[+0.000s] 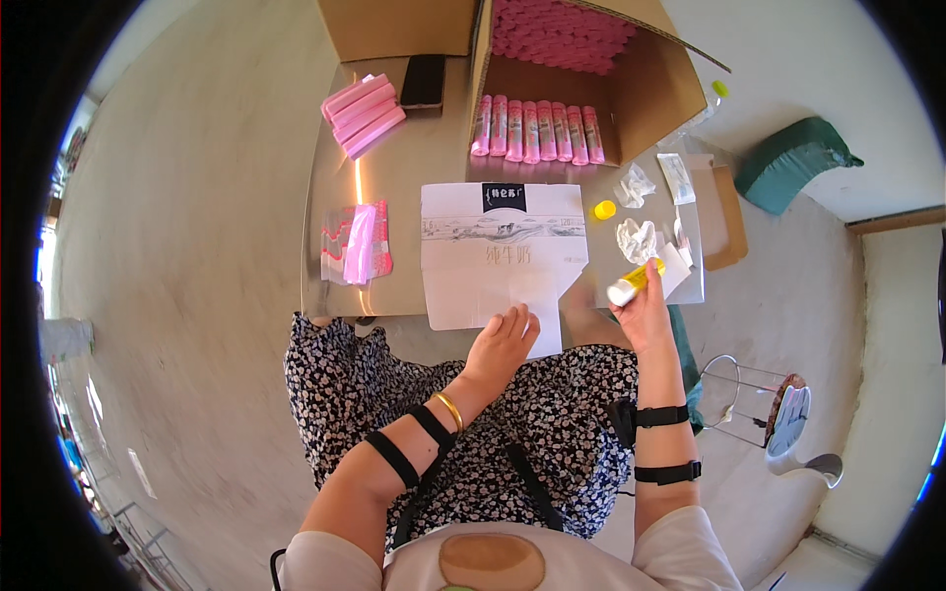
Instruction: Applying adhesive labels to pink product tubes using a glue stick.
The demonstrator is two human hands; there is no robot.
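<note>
A white printed cardboard sheet [493, 281] lies on the metal table in front of me, its near end reaching past the table's edge. My left hand [504, 347] rests on its near part, fingers laid over the surface and holding nothing. Off the sheet's right side, my right hand [645, 313] is closed around a yellow and white glue stick [631, 286], tilted with its white end toward the sheet. A round yellow cap [604, 210] sits on the table beyond it. Crumpled white tissues [637, 240] lie close to the glue stick.
An open carton [639, 118] at the back holds many pink rolls [539, 132]. Left of it are a dark phone [424, 81] and stacked pink strips [363, 113]. Clear bags with a pink strip [360, 244] lie at left. A stool [788, 419] stands on the floor at right.
</note>
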